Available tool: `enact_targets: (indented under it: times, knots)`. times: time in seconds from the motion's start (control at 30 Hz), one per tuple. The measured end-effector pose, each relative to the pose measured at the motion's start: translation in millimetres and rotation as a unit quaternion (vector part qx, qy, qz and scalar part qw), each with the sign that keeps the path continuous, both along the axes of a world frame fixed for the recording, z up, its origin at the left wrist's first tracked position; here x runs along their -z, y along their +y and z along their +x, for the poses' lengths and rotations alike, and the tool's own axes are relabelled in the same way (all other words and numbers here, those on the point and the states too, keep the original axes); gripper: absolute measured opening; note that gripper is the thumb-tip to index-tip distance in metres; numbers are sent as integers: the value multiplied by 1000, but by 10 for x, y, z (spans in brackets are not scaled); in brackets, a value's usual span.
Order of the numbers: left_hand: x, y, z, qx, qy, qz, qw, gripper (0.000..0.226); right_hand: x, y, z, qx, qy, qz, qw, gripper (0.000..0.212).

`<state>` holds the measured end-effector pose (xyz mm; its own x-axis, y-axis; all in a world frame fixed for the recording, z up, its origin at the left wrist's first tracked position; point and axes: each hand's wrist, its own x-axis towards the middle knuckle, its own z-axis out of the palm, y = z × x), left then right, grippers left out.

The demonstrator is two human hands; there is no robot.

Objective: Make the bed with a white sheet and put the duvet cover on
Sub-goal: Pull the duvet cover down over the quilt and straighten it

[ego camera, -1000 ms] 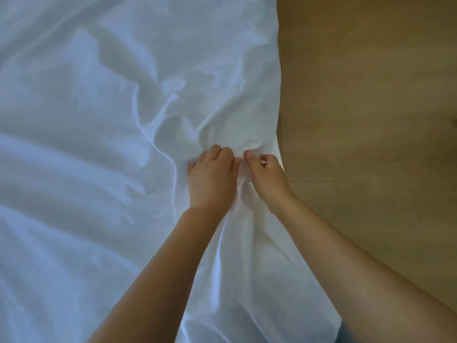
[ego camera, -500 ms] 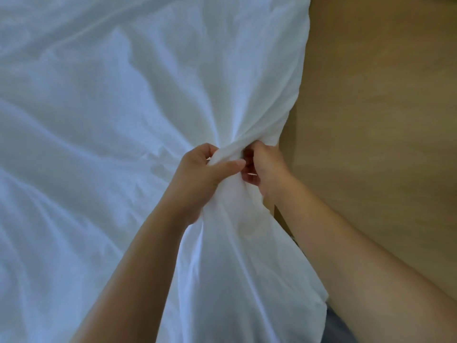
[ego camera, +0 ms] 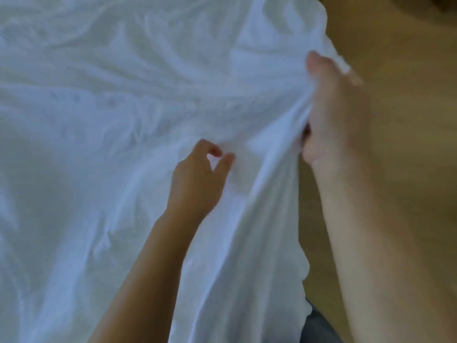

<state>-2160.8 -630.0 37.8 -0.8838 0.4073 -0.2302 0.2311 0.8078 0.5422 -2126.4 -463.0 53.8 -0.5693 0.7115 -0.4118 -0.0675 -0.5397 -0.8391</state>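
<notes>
Two hands, one white sheet [ego camera: 111,149] rumpled across the bed.
Limp and light, so hold it by the hem: right hand [ego camera: 333,112] clamps that edge at two o'clock; left hand [ego camera: 197,179] fingers curl loosely, seemingly empty.

No readable text, labels, numbers or signs appear anywhere.

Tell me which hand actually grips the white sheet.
The right hand: it holds a bunched edge of the white sheet. The left hand is over the cloth, fingers loosely curled, gripping nothing.
</notes>
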Motion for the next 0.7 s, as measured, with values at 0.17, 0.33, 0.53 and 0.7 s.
enact_targets:
  times: [0.17, 0.33, 0.53, 0.7]
  knots:
    - [-139, 63, -72, -17, -343, 342, 875, 36, -9, -624, -406, -177, -44, 69, 981, 19]
    - [-66, 70, -30, -137, -259, 288, 912, 41, 149, -657, -465, -213, -56, 83, 972, 32]
    - [45, -141, -320, -296, -118, 260, 911, 33, 399, -584, -242, -246, -49, 19, 968, 15]
    - [406, -528, -609, -199, 81, -18, 977, 33, 957, -714, 264, -211, -262, 70, 939, 54]
